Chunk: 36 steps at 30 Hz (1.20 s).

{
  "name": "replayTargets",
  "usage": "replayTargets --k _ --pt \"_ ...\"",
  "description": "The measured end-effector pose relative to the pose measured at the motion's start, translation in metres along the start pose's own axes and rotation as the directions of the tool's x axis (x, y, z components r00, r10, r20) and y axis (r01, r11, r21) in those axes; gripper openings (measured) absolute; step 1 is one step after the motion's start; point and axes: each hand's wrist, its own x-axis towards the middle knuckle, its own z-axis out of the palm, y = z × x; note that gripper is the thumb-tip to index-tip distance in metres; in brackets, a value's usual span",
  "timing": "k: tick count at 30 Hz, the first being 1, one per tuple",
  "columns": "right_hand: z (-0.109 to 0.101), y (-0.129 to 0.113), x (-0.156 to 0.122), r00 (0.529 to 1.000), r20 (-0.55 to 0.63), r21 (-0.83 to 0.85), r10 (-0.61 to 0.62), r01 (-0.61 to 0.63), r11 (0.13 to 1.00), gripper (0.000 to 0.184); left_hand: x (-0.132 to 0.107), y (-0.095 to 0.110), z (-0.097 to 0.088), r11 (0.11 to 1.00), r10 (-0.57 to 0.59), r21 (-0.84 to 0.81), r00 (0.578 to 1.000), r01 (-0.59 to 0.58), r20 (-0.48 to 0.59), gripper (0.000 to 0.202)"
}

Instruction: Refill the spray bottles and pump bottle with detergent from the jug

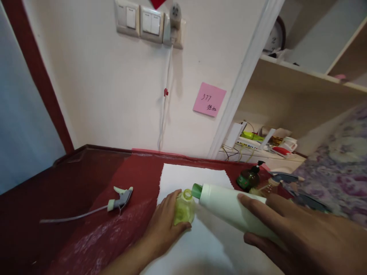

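My left hand (163,229) is wrapped round a small clear green bottle (184,208) that stands with its mouth open on a white sheet (186,177). My right hand (289,233) grips a large white bottle (229,208) tipped sideways, its green neck (196,190) right at the small bottle's mouth. A spray trigger head (122,197) with a long thin dip tube lies apart on the red table (86,179), to the left of my left hand.
A dark green pump bottle (249,177) and another bottle stand at the sheet's right. A flowered cloth (335,172) lies at the right. Behind are a shelf with clutter (258,139), a pink note (209,99) and wall switches with a plugged-in cord (166,99).
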Motion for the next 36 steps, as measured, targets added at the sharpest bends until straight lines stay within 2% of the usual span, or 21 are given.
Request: replayTargets --k 4,8,11,15,17,20,23,26,28,31,33,36 --pt "0.007 -0.006 -0.016 0.991 -0.023 0.065 0.13 -0.128 0.99 0.046 0.003 -0.001 0.001 0.999 -0.027 0.029 1.0 0.027 -0.004 0.085" --pt "0.013 -0.002 -0.026 0.951 -0.034 0.175 0.306 -0.296 0.939 0.045 0.003 -0.007 0.004 0.999 -0.025 0.038 1.0 0.026 -0.006 0.085" --pt "0.013 0.004 -0.021 0.887 -0.063 0.306 0.457 -0.419 0.855 0.044 0.002 -0.014 0.006 0.999 -0.015 0.039 1.0 0.016 -0.027 0.083" --pt "0.024 0.012 -0.008 0.775 -0.115 0.463 0.622 -0.512 0.724 0.041 0.005 -0.024 0.005 0.998 -0.001 0.068 1.0 0.002 -0.004 0.087" --pt "0.038 0.015 -0.002 0.714 -0.09 0.537 0.694 -0.553 0.638 0.038 0.006 -0.026 0.004 0.997 0.012 0.08 1.0 -0.013 0.003 0.089" --pt "0.074 0.015 0.005 0.583 0.018 0.671 0.812 -0.61 0.423 0.042 0.008 -0.027 0.003 0.997 0.024 0.076 1.0 -0.023 -0.006 0.085" --pt "0.118 0.012 0.012 0.437 0.045 0.824 0.898 -0.525 0.214 0.049 0.008 -0.031 0.005 0.997 0.034 0.063 0.999 -0.033 -0.017 0.082" --pt "0.159 0.005 0.018 0.346 0.017 0.877 0.938 -0.456 0.153 0.054 0.01 -0.04 0.008 0.997 0.057 0.055 0.997 -0.054 -0.053 0.081" --pt "0.179 -0.001 0.021 0.307 0.015 0.89 0.951 -0.438 0.128 0.055 0.012 -0.047 0.009 0.996 0.065 0.059 0.996 -0.061 -0.059 0.082" --pt "0.194 -0.007 0.02 0.285 0.016 0.894 0.958 -0.434 0.113 0.052 0.015 -0.054 0.005 0.994 0.066 0.09 0.998 -0.066 0.002 0.087" --pt "0.196 -0.008 0.017 0.304 0.016 0.886 0.953 -0.446 0.128 0.049 0.016 -0.053 0.002 0.993 0.063 0.1 0.998 -0.065 0.021 0.087" --pt "0.187 -0.004 0.011 0.353 0.001 0.863 0.936 -0.473 0.177 0.046 0.016 -0.049 0.001 0.994 0.05 0.096 0.999 -0.05 0.012 0.085"
